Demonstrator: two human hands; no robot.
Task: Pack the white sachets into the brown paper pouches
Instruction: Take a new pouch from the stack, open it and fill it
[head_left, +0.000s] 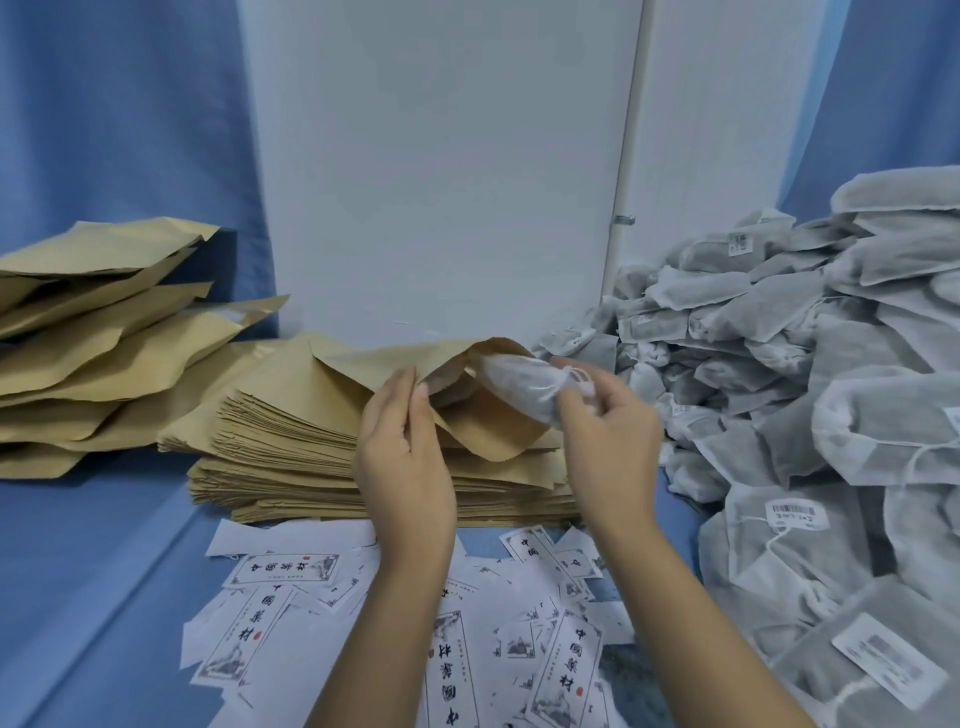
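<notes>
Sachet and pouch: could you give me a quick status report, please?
Left hand pinches brown pouch mouth open. Right hand holds white sachet partly inside it. Nothing blocking the mouth.

A blue cloth (93, 597) covered the table. Along its near edge lay a loose scatter of white paper labels (283, 569), overlapping at all angles. Most were printed with a black border, black characters, a small red seal and a grey landscape sketch; a few showed plain white. Behind the far edge stood a white panel (441, 182), and a pale vertical strip (631, 156) beside it carried a small metal bolt (625, 220). Blue curtains (119, 104) hung behind both far corners.
</notes>
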